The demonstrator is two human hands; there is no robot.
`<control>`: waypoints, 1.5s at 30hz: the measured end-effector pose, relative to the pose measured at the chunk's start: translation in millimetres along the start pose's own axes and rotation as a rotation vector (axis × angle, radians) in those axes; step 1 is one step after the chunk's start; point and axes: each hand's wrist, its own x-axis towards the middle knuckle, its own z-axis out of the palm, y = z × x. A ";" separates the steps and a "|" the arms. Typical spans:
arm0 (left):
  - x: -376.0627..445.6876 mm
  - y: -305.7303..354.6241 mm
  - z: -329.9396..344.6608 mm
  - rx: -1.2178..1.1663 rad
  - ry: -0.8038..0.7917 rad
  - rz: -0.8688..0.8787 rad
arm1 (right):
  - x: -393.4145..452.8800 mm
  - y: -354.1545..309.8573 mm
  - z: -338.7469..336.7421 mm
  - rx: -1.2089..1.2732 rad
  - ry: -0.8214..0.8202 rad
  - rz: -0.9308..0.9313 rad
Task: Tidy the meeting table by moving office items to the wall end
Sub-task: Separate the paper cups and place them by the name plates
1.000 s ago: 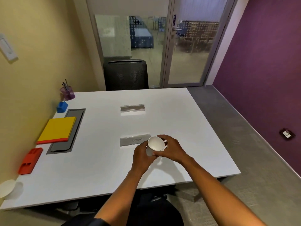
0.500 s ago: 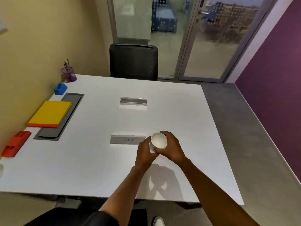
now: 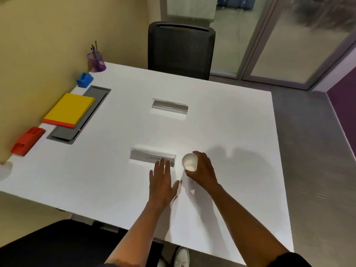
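My right hand [image 3: 202, 170] is wrapped around a white paper cup [image 3: 189, 162], fingers clamped on its side so the open mouth stays up and nothing inside can tip out; whether the cup's base touches the surface [image 3: 221, 132] I cannot tell. My left hand [image 3: 160, 180] is empty, fingers spread and flat, its fingertips reaching over the near edge of the clear nameplate [image 3: 153, 157] with "ELEPHANT" written on it, and I judge that it is next to be picked up. A 2nd nameplate [image 3: 170, 106] lies further out, near the middle of the white surface. Along the yellow wall [image 3: 38, 45] the tidied things sit in a row: a purple pen holder [image 3: 96, 62] at the far corner, a blue block [image 3: 84, 79], a yellow notebook [image 3: 69, 110] partly overlapping the grey cable hatch [image 3: 63, 135], and a red tray [image 3: 27, 140] nearest me. That row is well apart from my hands, so the cup and both nameplates have yet to reach the wall end. A black chair [image 3: 181, 51] stands at the far side, with glass doors [image 3: 289, 41] behind it, grey floor [image 3: 317, 151] to the right, and a purple wall [image 3: 344, 105] beyond.
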 end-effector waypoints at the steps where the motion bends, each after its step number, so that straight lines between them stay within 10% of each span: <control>1: 0.8 -3.1 1.9 0.024 0.002 -0.006 | 3.2 0.8 3.0 -0.009 -0.006 -0.002; 28: 1.5 -31.3 -14.2 0.081 -0.024 -0.095 | 9.5 9.3 2.3 -0.051 0.134 -0.010; 45: -46.4 -136.4 -152.6 0.053 0.196 -0.244 | -2.5 -165.6 32.2 -0.138 0.104 -0.363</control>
